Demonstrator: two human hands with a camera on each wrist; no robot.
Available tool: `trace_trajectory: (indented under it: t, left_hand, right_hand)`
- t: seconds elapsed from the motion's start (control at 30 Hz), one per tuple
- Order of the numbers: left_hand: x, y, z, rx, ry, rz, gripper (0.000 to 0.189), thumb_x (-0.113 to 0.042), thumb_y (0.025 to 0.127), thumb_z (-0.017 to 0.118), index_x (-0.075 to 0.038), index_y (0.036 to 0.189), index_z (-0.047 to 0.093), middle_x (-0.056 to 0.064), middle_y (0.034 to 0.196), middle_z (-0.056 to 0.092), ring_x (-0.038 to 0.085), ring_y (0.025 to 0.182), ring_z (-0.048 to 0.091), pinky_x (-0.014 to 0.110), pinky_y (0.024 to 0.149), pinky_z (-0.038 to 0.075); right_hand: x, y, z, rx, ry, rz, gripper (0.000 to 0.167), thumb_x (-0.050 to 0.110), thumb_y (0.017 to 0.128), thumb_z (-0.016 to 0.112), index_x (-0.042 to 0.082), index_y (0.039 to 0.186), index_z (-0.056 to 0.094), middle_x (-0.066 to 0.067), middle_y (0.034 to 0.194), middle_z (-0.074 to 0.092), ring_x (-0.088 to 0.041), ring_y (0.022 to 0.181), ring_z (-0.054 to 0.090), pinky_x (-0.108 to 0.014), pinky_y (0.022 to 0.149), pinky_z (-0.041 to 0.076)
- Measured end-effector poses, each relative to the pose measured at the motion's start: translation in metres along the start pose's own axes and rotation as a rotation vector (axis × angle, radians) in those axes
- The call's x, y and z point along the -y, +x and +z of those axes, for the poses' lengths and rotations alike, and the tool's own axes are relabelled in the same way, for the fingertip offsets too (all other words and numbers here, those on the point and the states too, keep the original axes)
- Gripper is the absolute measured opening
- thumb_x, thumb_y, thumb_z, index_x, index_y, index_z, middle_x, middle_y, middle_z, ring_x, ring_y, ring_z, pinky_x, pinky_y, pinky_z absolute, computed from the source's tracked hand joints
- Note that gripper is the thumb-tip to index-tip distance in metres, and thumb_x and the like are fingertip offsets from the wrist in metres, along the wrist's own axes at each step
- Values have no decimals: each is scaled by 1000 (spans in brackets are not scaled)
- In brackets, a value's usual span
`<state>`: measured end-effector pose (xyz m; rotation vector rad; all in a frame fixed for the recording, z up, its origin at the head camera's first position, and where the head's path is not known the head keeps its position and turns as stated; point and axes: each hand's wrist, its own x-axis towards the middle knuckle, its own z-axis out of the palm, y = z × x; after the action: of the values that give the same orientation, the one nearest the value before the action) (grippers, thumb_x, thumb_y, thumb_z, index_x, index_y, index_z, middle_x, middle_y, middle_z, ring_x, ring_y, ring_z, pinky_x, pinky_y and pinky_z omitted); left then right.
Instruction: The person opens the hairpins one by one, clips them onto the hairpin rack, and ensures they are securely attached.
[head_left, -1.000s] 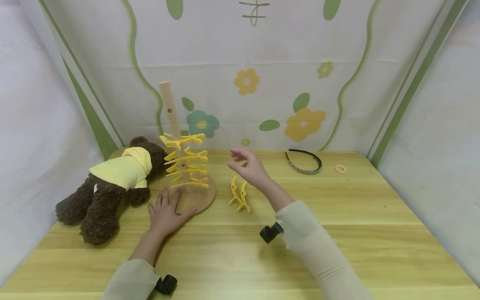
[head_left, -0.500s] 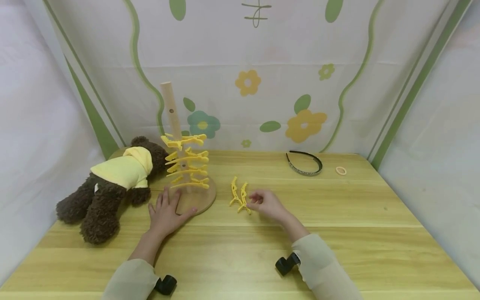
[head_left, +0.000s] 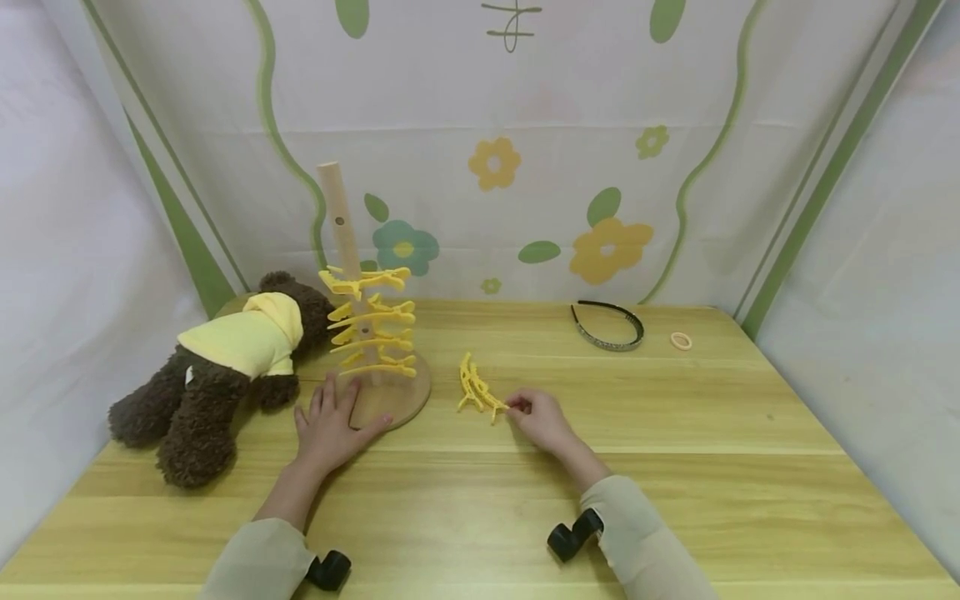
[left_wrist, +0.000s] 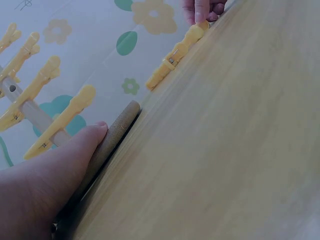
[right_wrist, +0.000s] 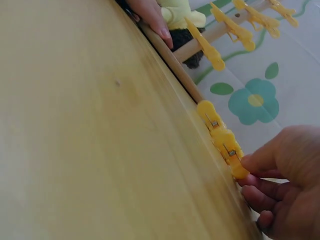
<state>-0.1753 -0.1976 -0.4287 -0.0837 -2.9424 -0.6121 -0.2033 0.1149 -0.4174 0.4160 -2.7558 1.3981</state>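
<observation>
In the head view, my right hand (head_left: pixel 543 421) pinches the end of a yellow hair clip (head_left: pixel 488 399) between thumb and fingers. A second yellow hair clip (head_left: pixel 468 388) lies right against it on the table. The right wrist view shows the thumb (right_wrist: pixel 265 156) on the held clip's rounded end, with the small metal springs facing the camera. My left hand (head_left: pixel 328 429) rests spread on the round wooden base (head_left: pixel 405 404) of an upright stand. Several yellow hair clips (head_left: pixel 378 318) sit one above another across its wooden post (head_left: pixel 339 208).
A brown teddy bear (head_left: pixel 251 342) in a yellow hooded top lies left of the stand. Toward the back right are a black headband (head_left: pixel 613 342) with a glittery band and a small pale ring-shaped hair tie (head_left: pixel 681 341). A flower-printed white curtain (head_left: pixel 442 92) closes off the table's back.
My right hand came down from beside the stand to the clips on the table and took hold of the nearer one, turning it against the other. My left hand has stayed on the base.
</observation>
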Motion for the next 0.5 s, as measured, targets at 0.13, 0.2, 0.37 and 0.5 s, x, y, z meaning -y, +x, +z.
trace_trajectory:
  t: [0.13, 0.2, 0.37, 0.5]
  left_hand:
    - [0, -1, -1, 1, -6, 0, 91, -69, 72, 44, -6, 136, 27, 25, 139, -1, 45, 122, 4, 65, 85, -5]
    - [-1, -1, -1, 3, -8, 1, 91, -69, 72, 44, -7, 136, 26, 25, 139, -1, 45, 122, 4, 65, 85, -5]
    - [0, -1, 0, 2, -4, 2, 91, -69, 72, 43, -7, 136, 26, 25, 139, -1, 45, 122, 3, 65, 85, -5]
    - [2, 0, 1, -3, -6, 5, 91, -69, 72, 43, -7, 136, 26, 25, 139, -2, 46, 122, 3, 65, 85, -5]
  right_hand:
    - [-8, 2, -7, -74, -9, 27, 6, 1, 77, 61, 1, 82, 65, -2, 73, 57, -15, 65, 49, -28, 58, 41]
    - [-12, 3, -10, -78, -15, 35, 11, 6, 77, 64, 1, 86, 64, -3, 77, 57, -16, 69, 50, -30, 61, 42]
    - [-16, 4, -12, -23, -204, -44, 43, 29, 67, 74, -1, 94, 59, -5, 86, 53, -19, 80, 47, -34, 71, 39]
    - [-15, 3, -10, -29, -284, -47, 41, 29, 66, 75, 1, 90, 59, -5, 82, 48, -19, 77, 42, -33, 68, 36]
